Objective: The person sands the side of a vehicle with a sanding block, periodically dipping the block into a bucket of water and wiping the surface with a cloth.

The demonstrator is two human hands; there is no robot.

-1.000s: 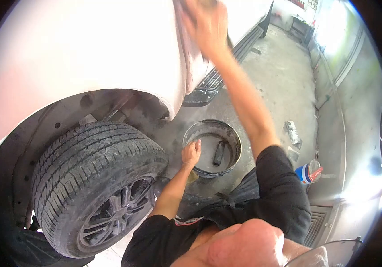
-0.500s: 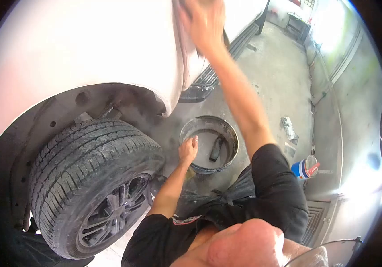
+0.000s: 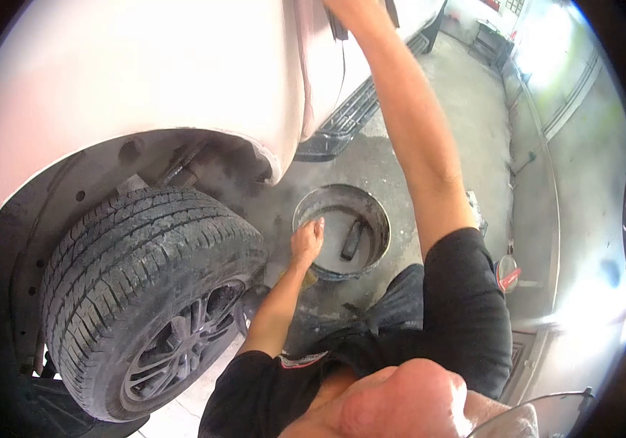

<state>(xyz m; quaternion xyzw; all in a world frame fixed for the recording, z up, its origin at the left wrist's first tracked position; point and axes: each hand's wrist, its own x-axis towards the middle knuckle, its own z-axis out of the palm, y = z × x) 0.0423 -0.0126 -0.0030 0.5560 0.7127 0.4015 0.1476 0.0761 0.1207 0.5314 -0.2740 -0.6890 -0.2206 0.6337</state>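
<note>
My left hand (image 3: 308,239) is closed, thumb uppermost, over the left rim of a round, grime-streaked bucket (image 3: 378,252). Anything inside its fingers is hidden. Cloudy liquid fills the bucket's bottom, and a dark oblong block (image 3: 354,239) lies in it. My right arm stretches up along the side of a white vehicle body (image 3: 181,66). Only the wrist end of my right hand (image 3: 353,7) shows at the top edge, near the body panel; its fingers are out of view.
A wheel with a worn-looking tyre (image 3: 152,255) stands under the fender at left. A ribbed side step (image 3: 349,124) runs beneath the vehicle. At right, an open can (image 3: 507,271) with something red in it sits near the wall (image 3: 583,190).
My right hand has moved up along the vehicle body, mostly leaving the view. My left hand stays over the bucket's rim. The view has shifted slightly, and my right arm now partly covers the can.
</note>
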